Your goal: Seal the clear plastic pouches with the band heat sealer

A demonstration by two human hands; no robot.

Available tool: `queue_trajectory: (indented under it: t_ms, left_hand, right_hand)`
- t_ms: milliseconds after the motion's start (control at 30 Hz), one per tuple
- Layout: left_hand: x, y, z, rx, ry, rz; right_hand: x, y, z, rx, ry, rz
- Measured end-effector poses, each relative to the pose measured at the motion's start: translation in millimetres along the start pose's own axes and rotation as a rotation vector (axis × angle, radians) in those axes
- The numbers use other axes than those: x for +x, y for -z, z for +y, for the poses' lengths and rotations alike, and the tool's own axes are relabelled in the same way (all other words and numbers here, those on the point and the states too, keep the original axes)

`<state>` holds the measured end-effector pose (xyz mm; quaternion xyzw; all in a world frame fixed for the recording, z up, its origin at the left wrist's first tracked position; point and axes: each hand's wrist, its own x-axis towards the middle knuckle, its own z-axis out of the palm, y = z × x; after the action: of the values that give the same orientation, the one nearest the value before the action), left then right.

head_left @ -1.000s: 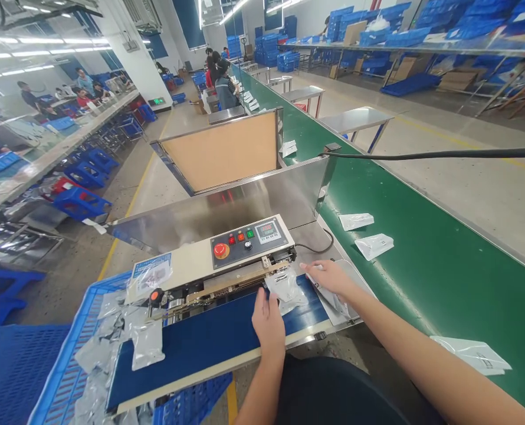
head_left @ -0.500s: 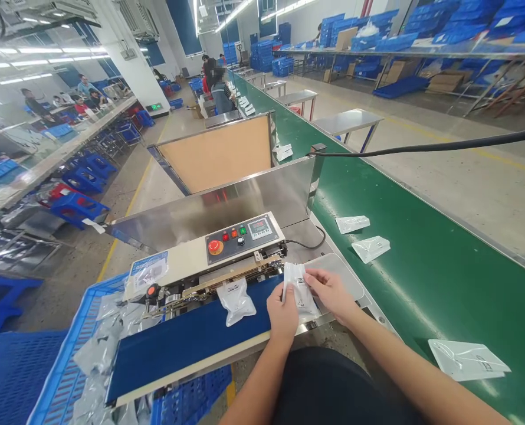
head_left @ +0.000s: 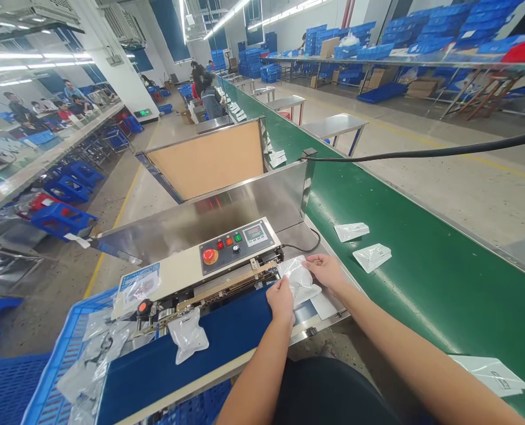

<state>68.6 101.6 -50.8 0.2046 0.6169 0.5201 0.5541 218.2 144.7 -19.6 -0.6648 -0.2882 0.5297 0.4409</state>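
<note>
Both hands hold one white plastic pouch [head_left: 301, 284] at the feed end of a band sealing machine [head_left: 178, 268]. My left hand [head_left: 282, 300] pinches its left side, and my right hand [head_left: 327, 271] pinches the upper right corner. The pouch's top edge is close to the sealing band; whether it has entered cannot be made out. Farther left, a second white pouch [head_left: 189, 335] hangs from the sealing band over the machine's blue belt [head_left: 227, 330].
A blue crate [head_left: 63, 336] with several pouches stands at the belt's left end. On the right runs a green conveyor [head_left: 404, 236] bearing flat pouches [head_left: 372, 257]. A steel panel [head_left: 213, 212] rises behind the machine. A black cable [head_left: 413, 154] crosses above the conveyor.
The pouch in my hands has moved up toward the sealing band and turned, so its printed mark no longer shows. The other pouch has travelled left along the machine.
</note>
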Motion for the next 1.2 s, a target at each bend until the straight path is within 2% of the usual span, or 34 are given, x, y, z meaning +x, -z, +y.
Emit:
queue_trajectory:
  t_ms: [167, 267, 367, 433, 500, 533, 567, 633, 700, 767, 867, 967, 1033, 1067, 1133, 1200]
  left_hand:
    - [0.5, 33.0, 6.5, -0.041, 0.032, 0.132]
    - [-0.2, 55.9, 14.9, -0.111, 0.072, 0.155]
    - [-4.5, 82.7, 23.5, -0.158, 0.087, 0.176]
    - [-12.6, 102.7, 27.8, -0.100, 0.018, 0.305]
    - [-23.8, 119.5, 31.1, 0.002, -0.120, 0.459]
    - [-29.5, 124.7, 32.7, 0.047, -0.193, 0.491]
    - [-34.6, 126.6, 34.3, 0.084, -0.251, 0.467]
    - [-41.9, 118.6, 37.5, 0.148, -0.315, 0.303]
    - [-45.9, 95.1, 39.1, 0.192, -0.338, 0.095]
    - [-48.6, 60.9, 37.2, 0.218, -0.344, -0.063]
    - [-52.9, 5.8, 28.2, 0.262, -0.366, -0.192]
    - [-57.2, -38.3, 17.4, 0.336, -0.404, -0.294]
    - [-59.9, -60.5, 10.9, 0.396, -0.401, -0.333]
    - [-61.0, -70.0, 7.8, 0.423, -0.393, -0.343]
    - [-63.0, -86.3, 1.1, 0.486, -0.352, -0.376]
    - [-64.4, -98.6, -5.8, 0.549, -0.311, -0.423]
  right_hand:
    - [-3.0, -40.8, 5.9, -0.081, 0.046, -0.091]
    - [-9.9, -59.9, 9.7, -0.080, 0.043, -0.159]
    - [-19.2, -57.7, 12.3, -0.090, 0.042, -0.175]
    - [-26.8, -38.2, 17.1, -0.107, 0.053, -0.166]
    - [-36.6, -4.3, 28.7, -0.115, 0.082, -0.128]
    - [-42.9, 16.9, 37.9, -0.106, 0.103, -0.085]
    - [-50.3, 40.4, 49.3, -0.085, 0.123, -0.016]
    - [-68.9, 93.2, 77.9, -0.039, 0.153, 0.203]
    - [-94.3, 154.5, 111.2, -0.055, 0.141, 0.507]
    - [-130.8, 225.2, 146.7, -0.126, 0.054, 0.859]
    - [-212.4, 337.0, 201.2, -0.199, -0.236, 1.342]
    - [-305.7, 427.1, 252.6, -0.260, -0.593, 1.643]
    - [-354.4, 468.1, 283.3, -0.255, -0.716, 1.706]
    - [-372.2, 483.3, 297.4, -0.260, -0.762, 1.687]
    - [-395.2, 505.1, 323.0, -0.316, -0.822, 1.558]
    - [-405.2, 517.3, 343.3, -0.358, -0.832, 1.400]
